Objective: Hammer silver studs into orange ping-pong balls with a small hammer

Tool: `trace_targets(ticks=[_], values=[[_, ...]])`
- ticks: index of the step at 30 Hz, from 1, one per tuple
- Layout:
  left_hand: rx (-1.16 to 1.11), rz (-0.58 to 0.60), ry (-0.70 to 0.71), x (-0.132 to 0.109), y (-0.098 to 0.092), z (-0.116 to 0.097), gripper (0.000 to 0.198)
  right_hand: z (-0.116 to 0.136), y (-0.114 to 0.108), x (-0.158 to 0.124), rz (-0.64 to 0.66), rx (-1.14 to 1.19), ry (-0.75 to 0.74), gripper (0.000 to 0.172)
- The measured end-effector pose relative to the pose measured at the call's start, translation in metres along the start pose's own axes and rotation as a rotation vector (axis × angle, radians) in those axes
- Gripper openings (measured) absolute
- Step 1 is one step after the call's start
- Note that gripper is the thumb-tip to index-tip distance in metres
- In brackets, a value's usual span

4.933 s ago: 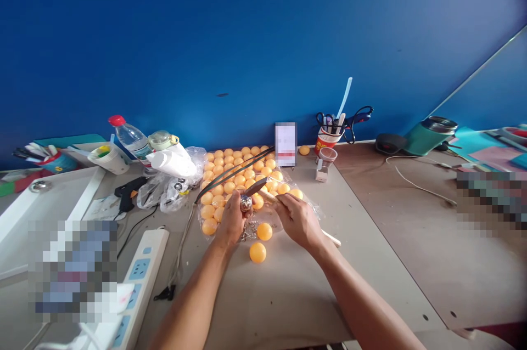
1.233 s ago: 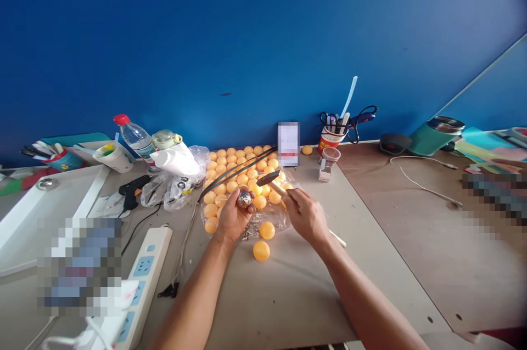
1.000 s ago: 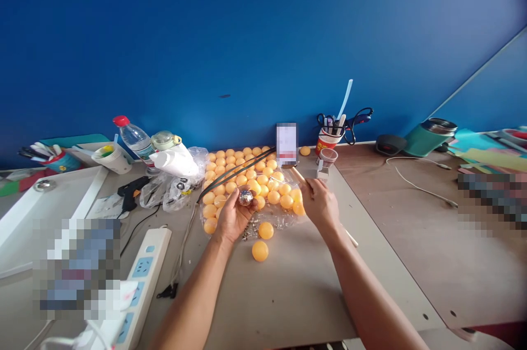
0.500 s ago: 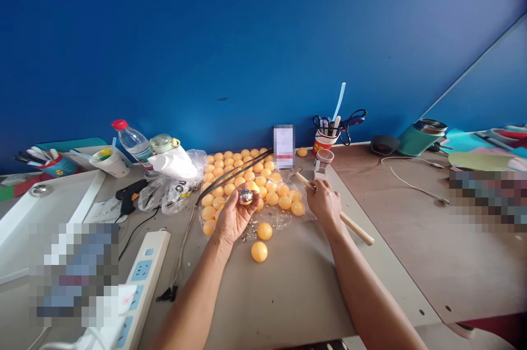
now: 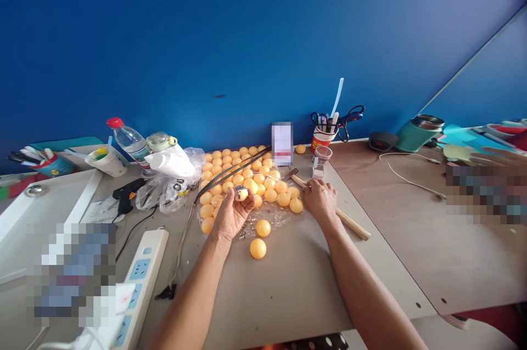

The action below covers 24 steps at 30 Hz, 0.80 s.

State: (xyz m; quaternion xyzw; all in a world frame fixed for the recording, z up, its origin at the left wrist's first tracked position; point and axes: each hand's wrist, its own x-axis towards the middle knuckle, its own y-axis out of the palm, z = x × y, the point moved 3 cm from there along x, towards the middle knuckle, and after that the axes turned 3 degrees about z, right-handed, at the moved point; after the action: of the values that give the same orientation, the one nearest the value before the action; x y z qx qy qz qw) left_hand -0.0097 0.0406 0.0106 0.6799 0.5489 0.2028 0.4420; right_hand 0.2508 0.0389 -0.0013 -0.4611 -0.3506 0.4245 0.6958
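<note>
My left hand (image 5: 231,215) holds a shiny silver ball (image 5: 241,192) in its fingers, with a yellowish patch showing on its surface. My right hand (image 5: 321,198) lies with curled fingers over the wooden handle of a hammer (image 5: 353,225); whether the fingers grip it is hidden. Behind my left hand, many orange balls (image 5: 226,161) lie in clear plastic with dark straps across them. Two loose orange balls, one (image 5: 263,227) behind the other (image 5: 258,248), rest on the table nearer to me. Small bits are scattered beside my left hand.
A small clear cup (image 5: 323,154) and a red paper cup (image 5: 323,137) with tools stand behind my right hand. A phone (image 5: 282,144) leans upright at the back. At left are a power strip (image 5: 142,267), glue gun (image 5: 127,195), bottle (image 5: 130,141) and white tray (image 5: 80,202).
The silver ball has turned in my left hand, now showing a yellowish patch, and has moved slightly left. My right hand remains over the hammer handle. The view has shifted slightly.
</note>
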Motion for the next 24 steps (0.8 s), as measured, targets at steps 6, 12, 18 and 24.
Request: trace_targets(ticks=[6,12,18,24], values=[[0.02,0.004,0.044,0.003,-0.004,0.001,0.035,0.025,-0.018,-0.016,-0.349,0.358,-0.337,0.025],[0.015,0.014,0.027,0.005,-0.008,0.001,0.031,0.081,-0.029,-0.061,0.236,0.478,-0.946,0.027],[0.047,0.005,0.019,0.005,-0.007,0.0,0.031,0.08,-0.034,-0.065,0.415,0.363,-0.892,0.026],[0.051,-0.006,0.032,0.004,-0.006,0.001,0.033,0.073,-0.023,-0.063,0.558,0.122,-0.733,0.026]])
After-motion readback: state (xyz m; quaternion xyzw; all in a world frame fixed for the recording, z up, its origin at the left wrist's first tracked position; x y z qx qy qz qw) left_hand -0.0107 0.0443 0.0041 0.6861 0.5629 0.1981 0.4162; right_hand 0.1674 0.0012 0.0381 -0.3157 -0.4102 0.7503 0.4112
